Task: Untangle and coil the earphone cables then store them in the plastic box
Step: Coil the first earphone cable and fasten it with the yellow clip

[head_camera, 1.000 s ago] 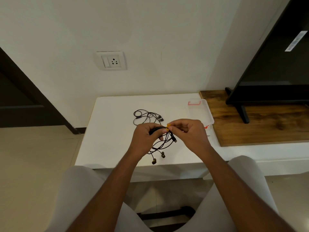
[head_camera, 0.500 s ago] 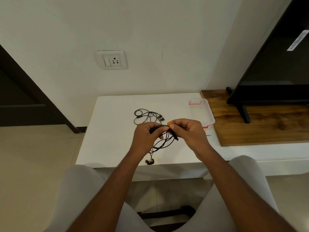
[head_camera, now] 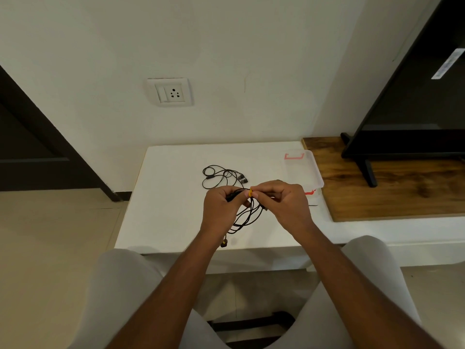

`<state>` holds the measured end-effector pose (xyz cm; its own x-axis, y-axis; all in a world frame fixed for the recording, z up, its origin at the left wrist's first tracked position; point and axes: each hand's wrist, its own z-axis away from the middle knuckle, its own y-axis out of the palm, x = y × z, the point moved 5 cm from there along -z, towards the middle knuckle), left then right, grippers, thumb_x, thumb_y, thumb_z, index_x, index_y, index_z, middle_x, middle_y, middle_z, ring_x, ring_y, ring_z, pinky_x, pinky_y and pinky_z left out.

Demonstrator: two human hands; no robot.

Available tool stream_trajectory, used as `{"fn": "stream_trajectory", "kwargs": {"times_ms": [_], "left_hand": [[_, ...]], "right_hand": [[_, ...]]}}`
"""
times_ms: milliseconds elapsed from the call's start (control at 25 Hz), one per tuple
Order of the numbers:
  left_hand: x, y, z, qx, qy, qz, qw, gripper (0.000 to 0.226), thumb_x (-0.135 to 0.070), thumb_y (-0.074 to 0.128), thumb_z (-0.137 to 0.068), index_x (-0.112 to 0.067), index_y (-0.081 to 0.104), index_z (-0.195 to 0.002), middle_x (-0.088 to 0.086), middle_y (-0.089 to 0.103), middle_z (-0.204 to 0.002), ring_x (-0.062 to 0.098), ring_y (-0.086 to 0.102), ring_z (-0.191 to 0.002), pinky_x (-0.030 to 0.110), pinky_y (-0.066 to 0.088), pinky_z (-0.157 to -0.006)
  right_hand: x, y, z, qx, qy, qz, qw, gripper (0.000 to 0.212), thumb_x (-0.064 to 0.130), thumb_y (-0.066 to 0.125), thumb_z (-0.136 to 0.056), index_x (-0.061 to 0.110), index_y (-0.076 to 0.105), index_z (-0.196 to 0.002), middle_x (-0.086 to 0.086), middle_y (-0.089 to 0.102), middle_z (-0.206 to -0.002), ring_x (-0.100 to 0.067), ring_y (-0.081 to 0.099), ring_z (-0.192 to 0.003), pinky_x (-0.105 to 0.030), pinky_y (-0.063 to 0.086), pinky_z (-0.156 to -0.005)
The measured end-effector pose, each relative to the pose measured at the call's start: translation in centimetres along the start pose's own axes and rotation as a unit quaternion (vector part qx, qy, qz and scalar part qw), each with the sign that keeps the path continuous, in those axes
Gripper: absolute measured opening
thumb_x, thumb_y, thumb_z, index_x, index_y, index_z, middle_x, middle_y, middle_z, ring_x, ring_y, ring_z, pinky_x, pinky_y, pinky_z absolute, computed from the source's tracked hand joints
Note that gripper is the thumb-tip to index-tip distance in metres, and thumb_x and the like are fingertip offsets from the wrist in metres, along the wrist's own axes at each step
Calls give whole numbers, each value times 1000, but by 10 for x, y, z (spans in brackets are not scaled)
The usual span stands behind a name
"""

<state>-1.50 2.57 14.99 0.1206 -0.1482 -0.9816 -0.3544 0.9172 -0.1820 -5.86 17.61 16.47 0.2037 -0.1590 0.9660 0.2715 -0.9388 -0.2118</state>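
Note:
My left hand [head_camera: 221, 210] grips a bundle of black earphone cable [head_camera: 247, 216] above the white table [head_camera: 166, 197]. Loops of that cable hang below my fingers, and its earbuds [head_camera: 224, 243] dangle near the table's front edge. My right hand [head_camera: 284, 202] pinches a small yellow piece [head_camera: 250, 192] on the same cable, fingertip to fingertip with the left hand. A second black earphone [head_camera: 221, 176] lies loosely looped on the table just behind my hands. The clear plastic box [head_camera: 303, 170] with red clips stands at the table's right edge, partly hidden by my right hand.
A wooden board [head_camera: 392, 187] lies right of the table and bears a black television on a stand [head_camera: 412, 122]. A wall socket [head_camera: 171, 91] sits above the table. My knees in light trousers are below the table's front edge.
The dangling earbuds have swung left and lower, toward the table's front edge. Both hands stay together over the table, the right fingers shifting slightly on the yellow piece.

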Motion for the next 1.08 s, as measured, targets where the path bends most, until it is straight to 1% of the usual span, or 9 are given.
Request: {"fn": "stream_trajectory", "kwargs": {"times_ms": [120,240,360,440,560,680,840,960,1080], "left_hand": [[-3,1,3,16,-8,15,1000,12,-12,66,-90,-6,75,-85,5,72,-70,-2,59,-52,10,43,-58],[-5,2,5,8,-14,37,999,11,-9,63,-91,-6,74,-88,7,70,-71,-5,49,-40,5,33,-46],[-5,0,7,-36,-10,42,998,10,-8,65,-90,-10,74,-88,4,72,-71,-5,56,-47,5,41,-52],[-5,-1,6,-47,-2,40,998,11,-9,68,-88,-17,74,-83,-2,72,-70,-4,60,-53,7,43,-56],[-2,1,5,-26,-21,55,998,9,-10,67,-89,-14,74,-86,-10,62,-55,-1,48,-41,12,37,-48],[-1,5,6,-13,-33,97,995,14,-16,65,-91,-8,75,-86,-11,43,-40,4,32,-36,17,29,-43],[-6,5,5,-6,-21,93,995,11,-13,71,-86,-7,76,-93,-14,59,-51,-2,46,-39,12,34,-49],[-3,4,1,15,-13,93,995,14,-9,68,-88,-5,75,-100,-15,56,-49,1,40,-40,13,32,-48],[-6,2,1,54,18,94,994,18,-2,65,-89,-1,73,-105,-15,62,-57,-3,47,-43,6,35,-49]], "right_hand": [[-3,-3,-2,5,32,-17,999,12,8,78,-80,13,78,-91,6,76,-82,-10,73,-77,-18,56,-68],[-3,0,0,12,43,-35,998,14,7,76,-81,7,77,-95,-2,77,-85,-13,74,-78,-21,58,-70],[-4,4,3,31,65,-75,995,12,9,69,-88,8,77,-97,-2,77,-84,-10,72,-79,-19,56,-71],[-5,4,3,38,80,-94,992,12,10,70,-87,8,77,-97,-4,77,-86,-14,73,-84,-23,57,-76],[-5,1,2,13,82,-100,992,13,7,77,-80,5,77,-93,-7,77,-83,-19,74,-81,-24,58,-71],[1,1,3,-19,41,-58,997,12,7,80,-78,13,76,-86,1,77,-77,-13,74,-75,-20,57,-68],[7,0,4,-29,16,-42,999,26,11,83,-75,17,71,-98,0,75,-83,-12,73,-79,-22,58,-73],[6,-1,4,-14,42,-60,997,21,7,80,-76,14,76,-96,2,77,-83,-11,73,-81,-19,56,-73],[2,-3,4,3,85,-107,991,18,5,76,-80,11,78,-97,0,77,-87,-14,73,-87,-24,56,-80]]}}
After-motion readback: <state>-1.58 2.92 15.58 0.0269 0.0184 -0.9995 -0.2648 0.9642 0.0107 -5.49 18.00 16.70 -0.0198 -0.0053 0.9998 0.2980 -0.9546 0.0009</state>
